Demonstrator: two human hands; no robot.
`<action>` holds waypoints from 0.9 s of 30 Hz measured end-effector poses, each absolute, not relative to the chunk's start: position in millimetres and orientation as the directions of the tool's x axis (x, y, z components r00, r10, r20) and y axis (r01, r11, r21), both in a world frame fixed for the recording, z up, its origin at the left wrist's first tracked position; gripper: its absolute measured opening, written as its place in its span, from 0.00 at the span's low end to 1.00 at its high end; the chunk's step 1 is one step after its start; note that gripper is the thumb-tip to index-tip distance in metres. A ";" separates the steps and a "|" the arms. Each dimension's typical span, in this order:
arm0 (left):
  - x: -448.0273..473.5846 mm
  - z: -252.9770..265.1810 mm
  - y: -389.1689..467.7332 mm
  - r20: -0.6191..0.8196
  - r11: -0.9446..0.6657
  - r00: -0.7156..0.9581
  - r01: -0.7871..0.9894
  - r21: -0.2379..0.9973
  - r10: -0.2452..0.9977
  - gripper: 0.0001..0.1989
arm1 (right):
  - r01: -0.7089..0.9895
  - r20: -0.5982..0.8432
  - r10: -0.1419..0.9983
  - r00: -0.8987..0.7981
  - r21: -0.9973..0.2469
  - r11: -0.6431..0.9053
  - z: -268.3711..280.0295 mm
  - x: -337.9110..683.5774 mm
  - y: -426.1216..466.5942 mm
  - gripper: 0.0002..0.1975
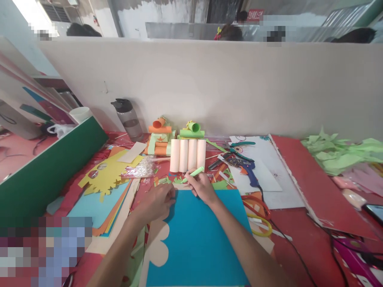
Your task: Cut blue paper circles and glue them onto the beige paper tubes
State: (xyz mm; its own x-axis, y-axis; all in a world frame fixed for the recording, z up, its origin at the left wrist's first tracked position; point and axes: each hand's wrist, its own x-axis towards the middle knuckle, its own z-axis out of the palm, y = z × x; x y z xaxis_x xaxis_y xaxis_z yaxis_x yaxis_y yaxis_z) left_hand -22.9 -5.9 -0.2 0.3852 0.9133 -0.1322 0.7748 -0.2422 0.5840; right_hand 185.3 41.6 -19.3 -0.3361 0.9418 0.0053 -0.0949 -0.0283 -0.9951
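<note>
A light green pen [193, 174] slants up to the right, pinched in the fingers of my right hand [203, 187]. That hand lies over the far edge of a blue paper sheet [206, 239]. My left hand [161, 199], fingers curled, presses at the sheet's upper left corner. Under it runs a cream paper with a scalloped edge [158, 249], which overlaps the left side of the blue sheet; the fingertips' exact hold is partly hidden. Just beyond my hands stand several cream paper rolls [184, 155] side by side.
Orange and green paper-roll figures [160, 139] stand behind. At right lie a blue glue gun [253, 173], pliers [243, 145] and scissors [260, 215]. Yellow cutouts [110, 171] and coloured sheets lie left, below a water bottle [128, 119]. A white partition [209, 79] closes the back.
</note>
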 end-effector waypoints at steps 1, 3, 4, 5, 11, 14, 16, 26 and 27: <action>-22.8 -0.3 -6.3 -0.127 -0.246 0.387 0.773 0.586 0.913 0.04 | -0.097 0.005 0.941 -0.337 -0.995 -0.029 -19.4 185.4 41.6 0.13; -21.9 -1.4 -6.4 -0.112 -0.258 0.393 0.768 0.586 0.913 0.09 | -0.100 0.003 0.942 -0.335 -0.994 -0.033 -20.0 185.6 41.6 0.13; -21.0 -2.2 -6.0 -0.101 -0.269 0.396 0.767 0.583 0.913 0.11 | -0.100 0.001 0.943 -0.332 -0.994 -0.035 -20.4 185.7 41.7 0.13; -20.0 -3.2 -5.4 -0.089 -0.276 0.395 0.769 0.576 0.914 0.13 | -0.100 -0.002 0.944 -0.329 -0.994 -0.037 -20.9 185.8 41.9 0.13; -13.6 -9.1 -0.8 -0.103 -0.241 0.351 0.801 0.548 0.931 0.07 | -0.101 -0.012 0.949 -0.316 -0.994 -0.047 -20.6 184.6 42.9 0.13; -12.6 -8.6 -1.8 -0.094 -0.235 0.341 0.798 0.555 0.936 0.06 | -0.108 -0.011 0.949 -0.314 -0.993 -0.047 -19.8 184.1 42.7 0.13; -13.8 -6.6 -2.9 -0.091 -0.212 0.330 0.771 0.601 0.940 0.06 | -0.113 -0.011 0.949 -0.316 -0.992 -0.049 -20.2 184.1 42.7 0.13; -60.1 3.7 10.2 -0.021 -0.015 0.054 0.593 0.805 0.998 0.13 | -0.123 -0.004 0.949 -0.315 -0.991 -0.045 -22.0 185.0 43.4 0.14; -64.2 4.0 10.6 -0.024 -0.010 0.045 0.631 0.775 0.999 0.13 | -0.124 -0.002 0.948 -0.318 -0.991 -0.043 -21.4 184.8 43.4 0.14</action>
